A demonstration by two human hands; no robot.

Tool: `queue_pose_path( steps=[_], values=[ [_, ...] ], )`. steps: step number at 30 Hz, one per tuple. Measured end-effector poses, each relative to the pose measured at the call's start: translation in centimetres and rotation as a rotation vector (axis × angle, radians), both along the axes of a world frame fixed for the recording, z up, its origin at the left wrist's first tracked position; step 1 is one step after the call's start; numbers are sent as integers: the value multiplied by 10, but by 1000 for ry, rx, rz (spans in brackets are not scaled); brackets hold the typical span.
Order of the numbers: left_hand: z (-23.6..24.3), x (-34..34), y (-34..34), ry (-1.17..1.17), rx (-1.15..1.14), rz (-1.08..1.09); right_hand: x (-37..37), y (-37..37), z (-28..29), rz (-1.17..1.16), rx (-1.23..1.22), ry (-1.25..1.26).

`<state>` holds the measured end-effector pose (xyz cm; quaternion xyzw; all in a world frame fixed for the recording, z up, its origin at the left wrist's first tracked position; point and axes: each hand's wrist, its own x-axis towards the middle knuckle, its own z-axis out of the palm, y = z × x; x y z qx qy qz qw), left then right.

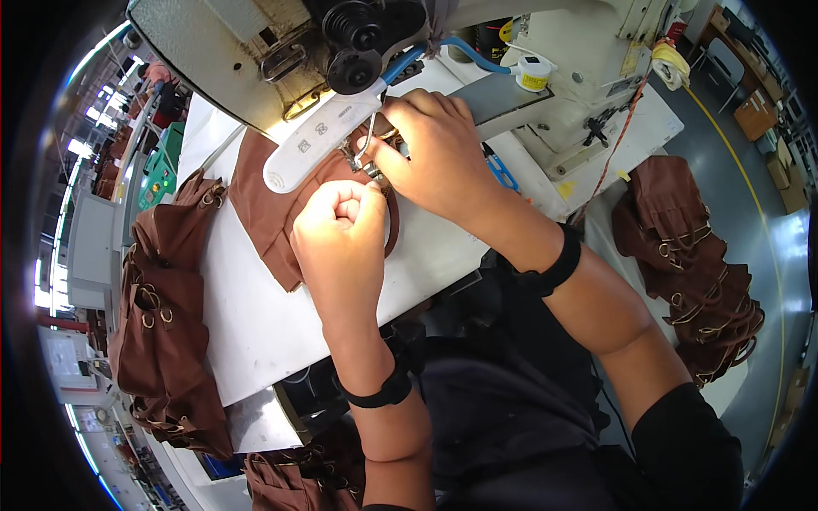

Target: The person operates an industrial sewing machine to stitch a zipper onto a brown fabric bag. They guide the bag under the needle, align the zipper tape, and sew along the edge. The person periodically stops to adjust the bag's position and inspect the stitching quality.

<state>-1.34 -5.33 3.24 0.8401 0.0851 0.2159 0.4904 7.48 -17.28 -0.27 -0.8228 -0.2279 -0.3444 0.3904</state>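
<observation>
A: Where's the brown leather piece (264, 200)?
B: On the white surface (256, 315), under the sewing machine (256, 51). Left hand (341, 226) fisted on it; right hand (434, 149) fingers pinch its metal ring (368, 152).
A: Around?
B: Brown bag piles left (162, 324) and right (699, 272); machine lamp (319, 136) hides the needle.

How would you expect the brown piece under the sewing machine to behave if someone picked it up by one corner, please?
The brown piece would probably droop, since it lies in soft folds on the white table. It is likely light for its size, being thin. Similar pieces on the left pile carry metal rings, so some may swing and snag.
</observation>
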Motion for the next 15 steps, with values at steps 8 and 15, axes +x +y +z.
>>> queue_pose_path(
  steps=[8,15],
  values=[
    [1,4,15,-55,262,133,0,0,0,1,5,2],
    [3,15,32,-85,551,183,1,0,-1,-5,1,-46]
  ],
)
